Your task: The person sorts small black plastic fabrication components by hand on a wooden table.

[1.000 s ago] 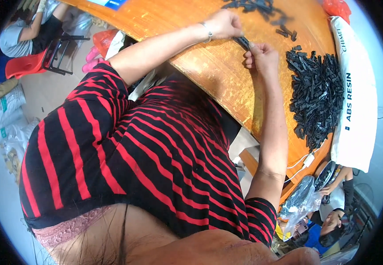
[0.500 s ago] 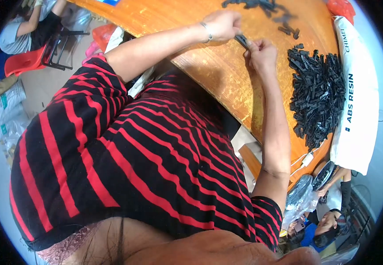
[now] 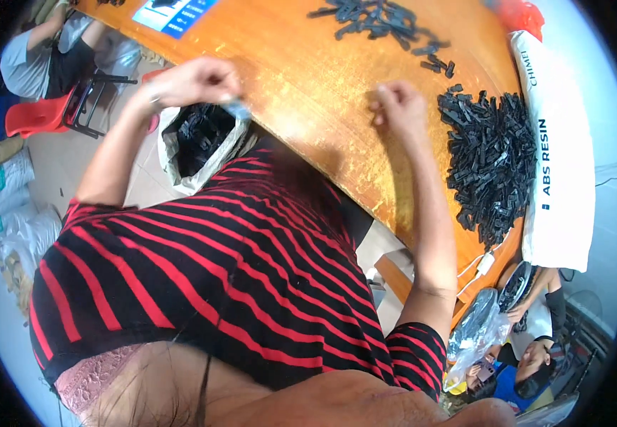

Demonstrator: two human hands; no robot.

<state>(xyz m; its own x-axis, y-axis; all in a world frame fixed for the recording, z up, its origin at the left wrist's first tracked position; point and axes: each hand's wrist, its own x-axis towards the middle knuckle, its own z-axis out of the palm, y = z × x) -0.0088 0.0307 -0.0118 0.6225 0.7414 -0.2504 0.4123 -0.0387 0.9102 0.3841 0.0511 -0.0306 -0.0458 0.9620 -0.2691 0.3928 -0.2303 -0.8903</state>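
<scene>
My left hand (image 3: 193, 80) hovers over the table's left edge, fingers curled, just above an open white bag (image 3: 180, 174) filled with small black plastic parts. Something small and pale shows at its fingertips beside the bag's rim; I cannot tell whether it is held. My right hand (image 3: 398, 107) rests on the orange table (image 3: 308, 78) with its fingers pinched together and nothing visible in them. It lies just left of a large heap of black plastic parts (image 3: 490, 160).
A second scatter of black parts (image 3: 379, 20) lies at the table's far side, with a blue-and-white sheet (image 3: 173, 11) to its left. A long white sack (image 3: 557, 149) lies along the right edge. Red chairs (image 3: 38, 114) and a seated person are at the far left; another person (image 3: 529, 356) is at the lower right.
The hands were together at the table's far side, working one black part. They have separated: the left hand moved left to the white bag, and the right stayed on the table.
</scene>
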